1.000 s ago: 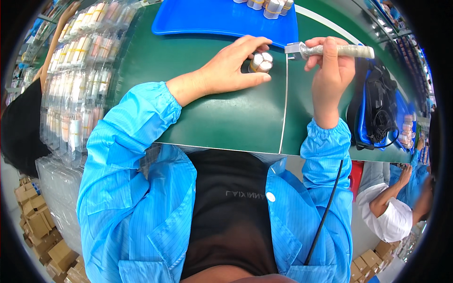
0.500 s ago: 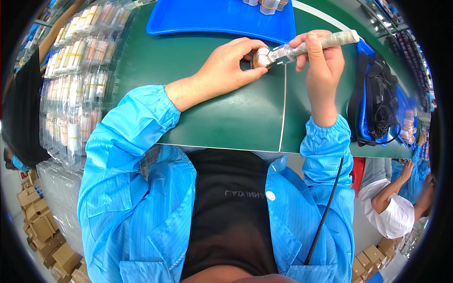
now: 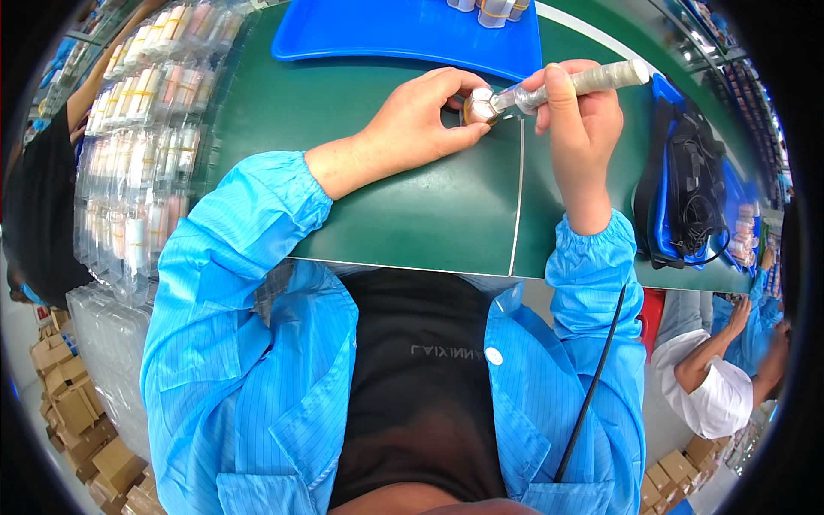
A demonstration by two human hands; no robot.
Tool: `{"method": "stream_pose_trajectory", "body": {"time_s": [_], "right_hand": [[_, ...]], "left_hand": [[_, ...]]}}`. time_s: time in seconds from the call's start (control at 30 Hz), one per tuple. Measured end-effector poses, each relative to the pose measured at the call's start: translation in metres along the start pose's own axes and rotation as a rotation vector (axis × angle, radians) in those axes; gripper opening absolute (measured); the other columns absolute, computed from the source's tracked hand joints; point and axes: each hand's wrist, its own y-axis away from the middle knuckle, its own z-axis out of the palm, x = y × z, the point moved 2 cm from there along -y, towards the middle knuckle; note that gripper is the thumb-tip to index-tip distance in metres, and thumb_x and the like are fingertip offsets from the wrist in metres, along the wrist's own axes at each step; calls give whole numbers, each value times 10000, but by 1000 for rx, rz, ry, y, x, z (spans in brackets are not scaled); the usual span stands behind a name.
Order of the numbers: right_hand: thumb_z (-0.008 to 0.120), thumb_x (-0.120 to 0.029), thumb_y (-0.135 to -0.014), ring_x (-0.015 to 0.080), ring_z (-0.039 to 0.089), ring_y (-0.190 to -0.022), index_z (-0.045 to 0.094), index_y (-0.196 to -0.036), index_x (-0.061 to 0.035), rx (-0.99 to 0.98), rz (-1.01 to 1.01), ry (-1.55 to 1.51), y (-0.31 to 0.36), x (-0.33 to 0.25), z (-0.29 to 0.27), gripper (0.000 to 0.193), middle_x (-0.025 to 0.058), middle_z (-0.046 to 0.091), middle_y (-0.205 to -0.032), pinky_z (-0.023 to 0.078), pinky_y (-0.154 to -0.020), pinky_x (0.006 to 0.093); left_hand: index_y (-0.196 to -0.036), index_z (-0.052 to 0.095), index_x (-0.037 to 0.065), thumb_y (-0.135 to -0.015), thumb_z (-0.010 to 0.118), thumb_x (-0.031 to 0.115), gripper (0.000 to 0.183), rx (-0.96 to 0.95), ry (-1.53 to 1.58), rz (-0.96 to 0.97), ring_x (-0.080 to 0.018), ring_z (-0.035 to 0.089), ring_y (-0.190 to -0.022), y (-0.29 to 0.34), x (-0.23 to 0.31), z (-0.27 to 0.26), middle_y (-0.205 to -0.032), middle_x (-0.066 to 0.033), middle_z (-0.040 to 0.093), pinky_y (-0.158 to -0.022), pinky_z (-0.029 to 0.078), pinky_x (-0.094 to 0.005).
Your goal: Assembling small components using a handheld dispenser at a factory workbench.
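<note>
My left hand [image 3: 432, 114] curls its thumb and fingers round a small bundle of capped tubes [image 3: 482, 105], with pale segmented tops facing up, just above the green table. My right hand [image 3: 580, 116] grips a pen-like tool [image 3: 601, 79] whose thick handle is wrapped in pale tape. The tool lies tilted, its narrow clear-looking front end reaching left to the tops of the bundle. Whether the tip touches them is hard to make out. My fingers hide the lower sides of the bundle.
A blue tray [image 3: 378, 39] with more clear-wrapped bundles [image 3: 495, 12] stands at the far side. Clear plastic trays of banded tubes [image 3: 137, 154] stack up at the left. A black bag [image 3: 691, 180] lies at the right. Another person [image 3: 708, 378] works beyond it.
The tool in my right hand has shifted slightly left and down, its front end now closer over the bundle. My left hand keeps its grip.
</note>
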Motion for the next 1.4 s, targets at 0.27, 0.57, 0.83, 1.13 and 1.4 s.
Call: {"method": "stream_pose_trajectory", "body": {"time_s": [0.27,0.57,0.83,1.13,1.4], "right_hand": [[629,-156,-964,50,546,-552,575,-952,-29,13,16,-45,0,-1,-1,138,53,689,-766,425,-479,195],[589,-148,-980,59,538,-566,572,-946,-21,44,39,-126,0,-3,-1,133,80,687,-797,438,-493,205],[540,-194,-1007,74,522,-554,565,-945,-2,130,67,-230,-9,6,-15,204,122,682,-848,452,-493,220],[543,-184,-1008,53,509,-560,563,-938,-21,36,68,-250,-6,2,-5,179,95,676,-824,434,-489,202],[581,-205,-994,44,508,-543,571,-955,-21,4,73,-154,-5,2,0,189,55,666,-784,418,-475,196]], "left_hand": [[-1181,619,38,-789,773,145,434,-7,0,-8,-168,651,-922,-1,1,-1,-1037,-74,663,-837,531,-297],[-1140,627,36,-776,729,136,391,32,4,58,-235,660,-904,0,-2,-1,-1028,-109,663,-826,544,-335],[-1307,496,48,-770,787,233,638,1,-104,53,-216,566,-1119,0,4,-2,-1158,-105,580,-953,469,-334],[-1211,607,34,-791,791,153,474,14,-75,51,-208,644,-924,1,2,-2,-1087,-90,634,-827,532,-301],[-1225,611,44,-802,773,135,462,-8,-102,39,-208,644,-946,0,4,-3,-1101,-88,640,-844,526,-304]]}}
